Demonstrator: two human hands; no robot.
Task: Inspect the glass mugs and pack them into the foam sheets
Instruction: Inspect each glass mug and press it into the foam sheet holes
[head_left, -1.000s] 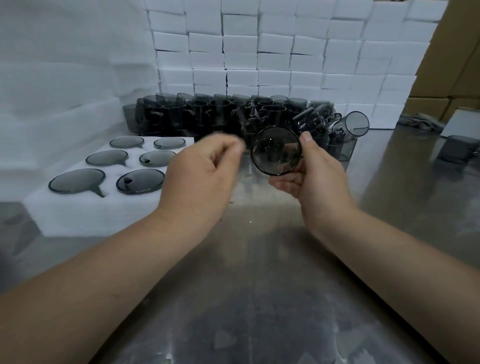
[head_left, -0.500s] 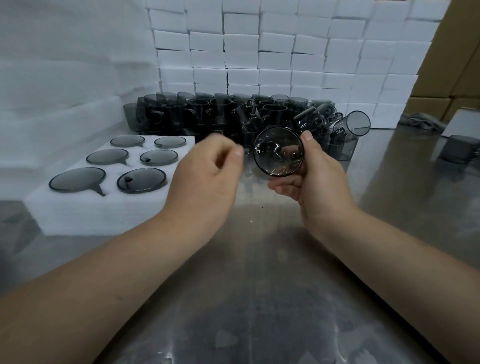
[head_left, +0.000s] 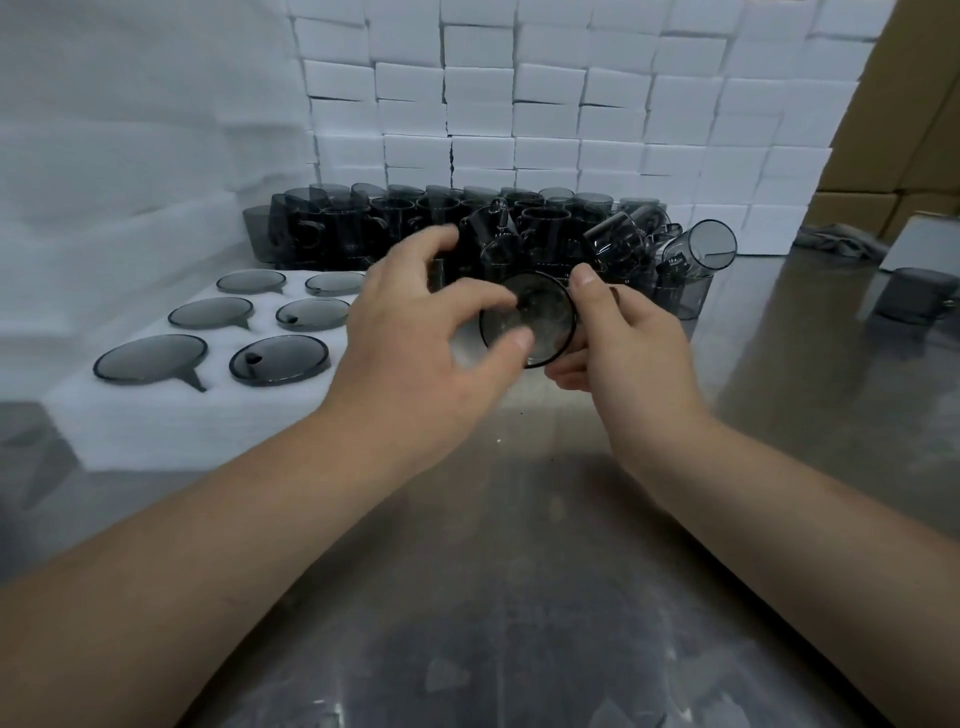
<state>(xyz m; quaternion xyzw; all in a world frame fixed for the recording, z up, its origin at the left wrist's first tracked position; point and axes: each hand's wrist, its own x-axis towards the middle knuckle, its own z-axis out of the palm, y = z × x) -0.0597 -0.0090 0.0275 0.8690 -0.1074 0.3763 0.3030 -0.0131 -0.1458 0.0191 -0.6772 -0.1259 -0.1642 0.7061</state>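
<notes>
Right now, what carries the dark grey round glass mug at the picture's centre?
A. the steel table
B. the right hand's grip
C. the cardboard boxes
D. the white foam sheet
B: the right hand curls round the dark grey glass mug, thumb on its rim.

The near part of the shiny grey metal worktop (head_left: 519, 571) gives open room for a hand. At the back a dense crowd of dark smoked glass mugs (head_left: 363, 228) stands in the way, a wall of white foam blocks (head_left: 519, 104) just behind. The white foam sheet (head_left: 156, 426) closes the left side.
</notes>
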